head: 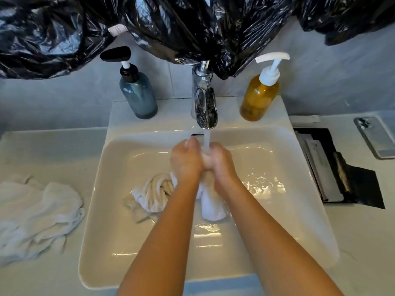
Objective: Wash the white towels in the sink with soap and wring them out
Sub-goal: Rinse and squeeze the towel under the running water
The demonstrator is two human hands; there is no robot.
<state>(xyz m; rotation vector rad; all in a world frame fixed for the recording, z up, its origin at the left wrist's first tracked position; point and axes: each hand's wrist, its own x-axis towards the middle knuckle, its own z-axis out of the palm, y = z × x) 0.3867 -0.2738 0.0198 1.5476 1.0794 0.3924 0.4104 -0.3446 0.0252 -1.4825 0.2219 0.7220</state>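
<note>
On the counter at the left edge, a heap of crumpled white towels (pixel 36 212) lay beside the sink (pixel 96 210), and a blue-grey pump bottle (pixel 139 97) stood on the sink's far ledge. Within the basin, a twisted wet towel (pixel 154 195) lay left of centre; just right of it the left hand (pixel 186 161) and right hand (pixel 220 161), pressed together under the stream running from the faucet (pixel 205 103), both grasped a held towel (pixel 211 206) whose loose end hung between the wrists. Further right, an amber pump bottle (pixel 258 99) stood on the far ledge and a phone (pixel 376 137) lay on the counter.
</note>
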